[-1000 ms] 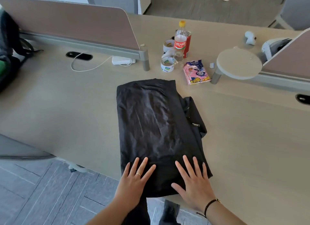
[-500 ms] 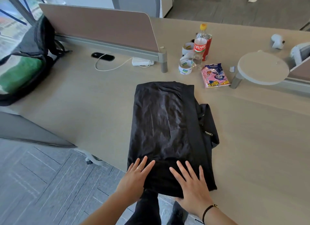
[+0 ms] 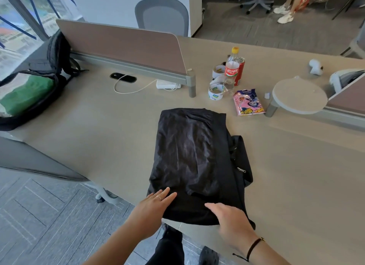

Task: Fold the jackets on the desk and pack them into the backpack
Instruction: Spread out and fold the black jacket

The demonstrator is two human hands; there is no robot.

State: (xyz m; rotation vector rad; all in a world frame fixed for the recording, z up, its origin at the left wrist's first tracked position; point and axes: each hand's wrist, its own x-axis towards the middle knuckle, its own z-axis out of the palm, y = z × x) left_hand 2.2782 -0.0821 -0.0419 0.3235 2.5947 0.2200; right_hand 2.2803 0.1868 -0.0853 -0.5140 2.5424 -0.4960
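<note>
Jacket [image 3: 193,158] — bottle [image 3: 231,71], tape rolls [image 3: 215,91] beyond

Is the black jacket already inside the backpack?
No, the black jacket lies folded on the desk, apart from the backpack.

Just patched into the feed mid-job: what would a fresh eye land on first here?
The folded black jacket at the desk's near edge, with the left hand and right hand flat on its near end. At far left sits the open black backpack, something green inside. Behind the jacket stands a cola bottle.
</note>
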